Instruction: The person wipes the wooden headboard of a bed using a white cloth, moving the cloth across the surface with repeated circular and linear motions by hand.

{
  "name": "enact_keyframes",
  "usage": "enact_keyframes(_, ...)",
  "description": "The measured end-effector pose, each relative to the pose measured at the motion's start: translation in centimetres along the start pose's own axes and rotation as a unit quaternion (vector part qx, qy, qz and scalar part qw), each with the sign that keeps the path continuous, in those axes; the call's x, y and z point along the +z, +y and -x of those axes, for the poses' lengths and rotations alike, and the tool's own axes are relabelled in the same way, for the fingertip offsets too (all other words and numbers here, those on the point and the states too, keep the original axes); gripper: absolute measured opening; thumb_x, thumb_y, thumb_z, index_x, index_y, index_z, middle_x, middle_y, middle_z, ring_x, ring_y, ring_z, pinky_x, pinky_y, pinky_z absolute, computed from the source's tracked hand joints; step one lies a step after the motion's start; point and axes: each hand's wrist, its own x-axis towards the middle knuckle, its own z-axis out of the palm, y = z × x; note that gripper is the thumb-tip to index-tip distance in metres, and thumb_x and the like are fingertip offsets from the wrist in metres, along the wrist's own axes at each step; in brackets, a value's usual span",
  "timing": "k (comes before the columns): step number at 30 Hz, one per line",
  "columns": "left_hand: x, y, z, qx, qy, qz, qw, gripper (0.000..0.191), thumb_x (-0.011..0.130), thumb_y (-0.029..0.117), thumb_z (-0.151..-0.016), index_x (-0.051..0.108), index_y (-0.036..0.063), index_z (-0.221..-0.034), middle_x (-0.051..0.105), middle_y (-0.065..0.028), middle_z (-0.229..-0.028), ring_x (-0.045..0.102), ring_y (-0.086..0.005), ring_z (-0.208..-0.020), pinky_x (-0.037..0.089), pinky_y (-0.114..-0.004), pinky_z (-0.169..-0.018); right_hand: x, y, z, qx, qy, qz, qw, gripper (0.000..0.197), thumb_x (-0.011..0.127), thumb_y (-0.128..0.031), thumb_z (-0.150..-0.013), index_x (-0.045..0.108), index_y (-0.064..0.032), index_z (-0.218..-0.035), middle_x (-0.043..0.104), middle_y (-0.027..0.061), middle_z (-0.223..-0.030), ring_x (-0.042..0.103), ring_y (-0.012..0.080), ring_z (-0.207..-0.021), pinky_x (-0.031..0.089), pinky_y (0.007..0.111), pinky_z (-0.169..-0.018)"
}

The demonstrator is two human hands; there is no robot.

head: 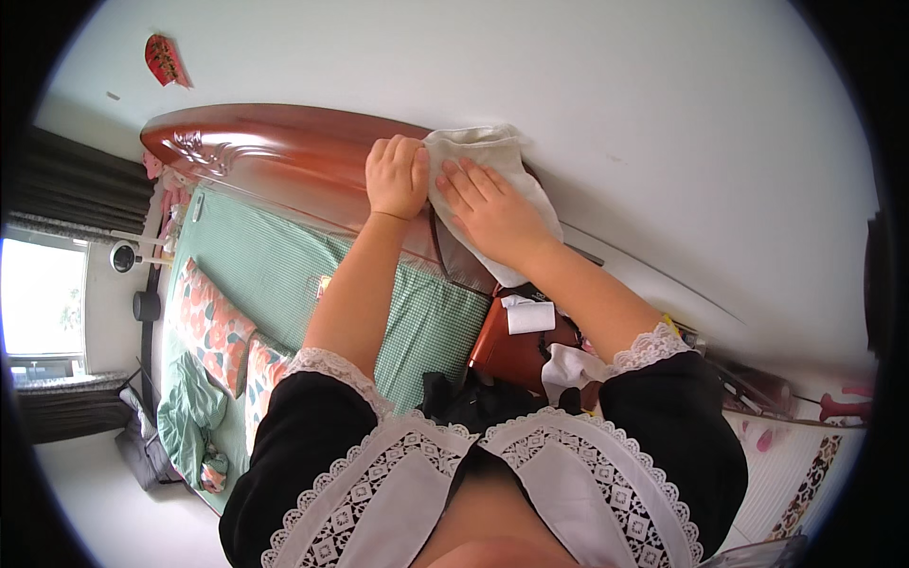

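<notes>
My left hand (398, 177) is curled over the upper edge of a glossy reddish-brown wooden headboard (305, 142), its thumb beside the near edge of a cloth. That whitish cloth (479, 142) drapes over the headboard's right part, its top bunched close to the wall. Flat on the cloth lies my right hand (497, 216), fingers stretched and slightly apart. The cloth hides the headboard surface beneath it. Below, a mattress with a green checked sheet (433, 305) reaches up to the headboard.
A reddish-brown bedside cabinet (490, 341) bears a white paper roll (531, 317) and a crumpled white cloth (568, 366). Floral pillows (209, 312) and a green quilt (188, 405) lie on the bed. The white wall (639, 128) rises behind the headboard. A fan-like device (124, 257) stands by the window.
</notes>
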Motion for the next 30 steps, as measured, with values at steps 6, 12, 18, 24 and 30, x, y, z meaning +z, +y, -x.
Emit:
enact_keyframes(6,0.6,-0.2,0.8,-0.022,0.051,0.048,0.997,0.03,0.057,0.019,-0.084,0.047,0.0061,-0.11,0.056,-0.0121,-0.105,0.051,-0.0334,-0.091,0.041,-0.045,-0.083,1.2,-0.5,-3.0,0.002,0.038,-0.04,0.999,0.052,0.06,-0.026,-0.083,0.052,0.0018,-0.126,0.051,0.0187,-0.131,0.046,0.0341,-0.124,0.038,0.045,-0.105)
enact_keyframes(12,-0.4,0.2,0.5,-0.055,0.08,0.01,0.995,0.046,0.059,0.02,-0.083,0.044,0.0071,-0.124,0.049,-0.0159,-0.127,0.045,-0.0372,-0.114,0.035,-0.045,-0.098,3.0,-1.0,-5.7,-0.003,0.095,-0.078,0.992,0.048,0.058,-0.023,-0.084,0.054,0.0023,-0.124,0.055,0.0193,-0.126,0.048,0.0365,-0.121,0.039,0.045,-0.103)
enact_keyframes(18,-0.8,5.3,0.1,-0.028,0.052,0.178,0.982,0.046,0.058,0.021,-0.086,0.045,0.0055,-0.127,0.05,-0.0165,-0.128,0.045,-0.0362,-0.119,0.035,-0.042,-0.101,3.9,2.0,-5.4,0.144,-0.009,-0.406,0.902,0.03,0.052,-0.013,-0.087,0.061,-0.002,-0.114,0.061,0.0151,-0.121,0.057,0.0334,-0.112,0.045,0.039,-0.097)
enact_keyframes(24,-0.8,4.7,0.9,-0.024,-0.196,0.048,0.979,0.044,0.057,0.035,-0.091,0.051,0.0087,-0.126,0.051,-0.0117,-0.13,0.041,-0.0332,-0.127,0.033,-0.045,-0.106,-1.2,0.6,-0.7,0.3,0.309,-0.508,0.746,0.019,0.048,-0.003,-0.09,0.063,-0.0014,-0.102,0.065,0.0116,-0.104,0.062,0.0187,-0.092,0.051,0.03,-0.081)
enact_keyframes(30,-0.3,3.7,2.2,0.035,-0.136,-0.085,0.986,0.047,0.052,0.046,-0.091,0.052,0.0205,-0.131,0.048,-0.007,-0.136,0.037,-0.0294,-0.132,0.025,-0.049,-0.111,-1.9,2.2,2.0,0.274,0.22,-0.408,0.843,0.019,0.045,-0.005,-0.091,0.063,-0.0029,-0.097,0.065,0.0111,-0.093,0.063,0.0243,-0.085,0.05,0.035,-0.077)
